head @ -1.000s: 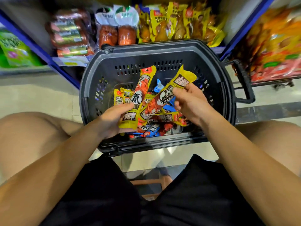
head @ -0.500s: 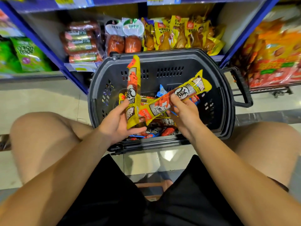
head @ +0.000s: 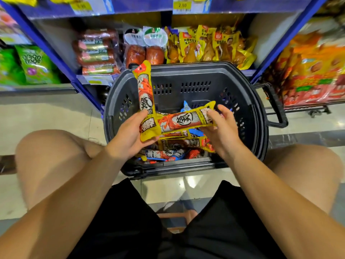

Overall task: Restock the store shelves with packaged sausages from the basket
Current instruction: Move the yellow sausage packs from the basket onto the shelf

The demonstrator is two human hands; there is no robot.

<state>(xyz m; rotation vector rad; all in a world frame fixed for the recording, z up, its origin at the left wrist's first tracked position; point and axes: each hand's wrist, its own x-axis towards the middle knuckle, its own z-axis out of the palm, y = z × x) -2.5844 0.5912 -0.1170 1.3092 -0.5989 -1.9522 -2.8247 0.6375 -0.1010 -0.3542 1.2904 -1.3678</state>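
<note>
A black plastic basket [head: 248,101] stands on the floor before me, with several yellow and blue sausage packs [head: 179,144] lying in it. My left hand [head: 130,135] grips the lower end of a yellow sausage pack [head: 144,86] that stands nearly upright above the basket. My right hand [head: 222,129] holds the right end of a second yellow sausage pack [head: 183,120], which lies almost level and crosses the bottom of the first one.
The low blue shelf [head: 56,58] behind the basket carries red sausage rolls [head: 95,51], two ham packs [head: 144,45] and yellow chicken packs [head: 209,43]. Green snack bags [head: 35,64] sit left, orange packs [head: 313,71] right. My bare knees flank the basket.
Both hands have lifted their packs higher out of the basket. The left pack has swung upright and the right pack has dropped to nearly level against it. My view has tipped up toward the shelf.
</note>
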